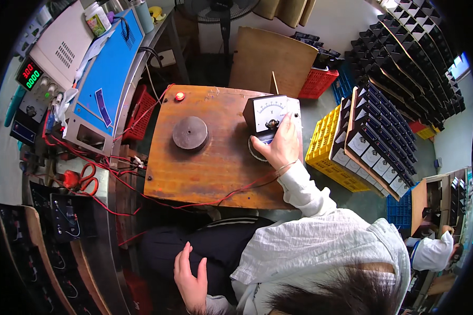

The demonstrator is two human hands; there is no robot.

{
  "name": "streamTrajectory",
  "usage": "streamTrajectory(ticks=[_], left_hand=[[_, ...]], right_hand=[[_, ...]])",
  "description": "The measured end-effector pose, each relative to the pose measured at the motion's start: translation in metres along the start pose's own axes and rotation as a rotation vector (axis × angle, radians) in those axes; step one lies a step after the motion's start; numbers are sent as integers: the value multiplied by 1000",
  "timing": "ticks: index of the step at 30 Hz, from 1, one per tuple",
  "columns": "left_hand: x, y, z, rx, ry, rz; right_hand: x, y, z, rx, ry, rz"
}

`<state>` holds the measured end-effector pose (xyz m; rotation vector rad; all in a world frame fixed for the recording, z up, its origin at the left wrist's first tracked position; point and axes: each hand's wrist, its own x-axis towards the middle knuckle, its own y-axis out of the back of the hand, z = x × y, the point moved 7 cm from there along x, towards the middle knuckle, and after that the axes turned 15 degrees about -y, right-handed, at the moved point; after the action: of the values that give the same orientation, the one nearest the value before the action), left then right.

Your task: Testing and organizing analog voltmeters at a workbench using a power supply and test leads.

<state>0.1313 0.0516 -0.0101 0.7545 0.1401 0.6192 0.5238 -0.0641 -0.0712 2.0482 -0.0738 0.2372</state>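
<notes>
A square analog panel meter (270, 111) with a white scale face and a black housing stands tilted at the right side of a wooden work table (220, 181). My right hand (281, 142) grips its lower right part, fingers along the face and thumb near the lower left corner. Beneath the meter is a round object, mostly hidden by the meter and my hand. A thick grey metal disc (189, 133) lies on the left half of the table, touched by neither hand. My left hand (191, 278) is above my dark trousers, fingers apart and nothing in it.
A lit red button (180, 96) is at the table's far left corner. Red wires (215, 203) cross its near edge. Rows of meters (370, 152) stand by a yellow crate (326, 137) at right. A blue instrument (110, 68) and red-handled scissors (88, 178) are at left.
</notes>
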Motion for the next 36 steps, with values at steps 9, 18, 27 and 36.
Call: streamTrajectory(ticks=[9, 18, 27, 36], left_hand=[[-6, -3, -9, 6, 32, 15], [-31, -10, -35, -25, 85, 11], [-53, 4, -43, 18, 167, 56], [-84, 25, -45, 46, 231, 313]], right_hand=[[0, 3, -2, 1, 8, -8], [3, 2, -3, 7, 92, 18], [-3, -20, -93, 273, 349, -84], [-3, -94, -184, 42, 150, -295]])
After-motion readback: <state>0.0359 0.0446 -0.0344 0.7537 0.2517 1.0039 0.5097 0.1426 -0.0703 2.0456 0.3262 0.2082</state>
